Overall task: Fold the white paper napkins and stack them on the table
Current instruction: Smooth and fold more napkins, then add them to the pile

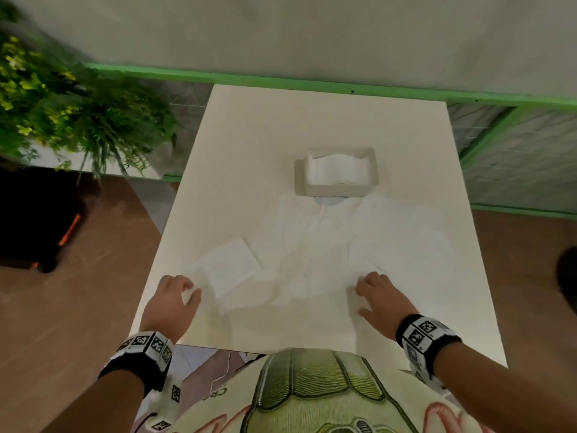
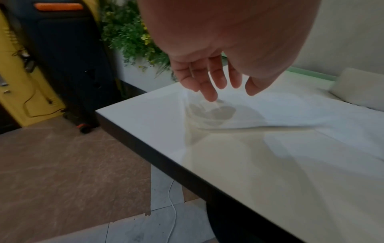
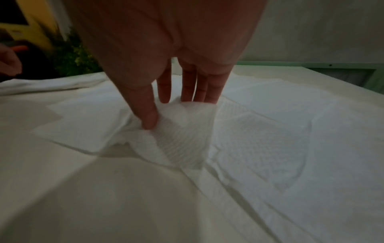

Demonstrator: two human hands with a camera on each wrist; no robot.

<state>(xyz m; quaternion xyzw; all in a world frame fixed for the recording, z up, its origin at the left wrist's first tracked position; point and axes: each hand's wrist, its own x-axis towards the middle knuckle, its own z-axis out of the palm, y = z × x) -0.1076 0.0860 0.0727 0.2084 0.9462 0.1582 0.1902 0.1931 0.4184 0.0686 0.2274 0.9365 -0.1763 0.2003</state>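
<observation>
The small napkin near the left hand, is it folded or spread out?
Folded: the small napkin lies as a compact square beside the wide napkins spread flat.

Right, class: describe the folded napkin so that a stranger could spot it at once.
Start at the white table and move to its near left area, by the left hand. The folded napkin lies there, a small neat square, unlike the larger unfolded napkins spread beside it.

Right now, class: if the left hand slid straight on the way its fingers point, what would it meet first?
The left hand points across the table towards the folded napkin just ahead; it would probably meet that first, though the height gap is unclear.
</observation>
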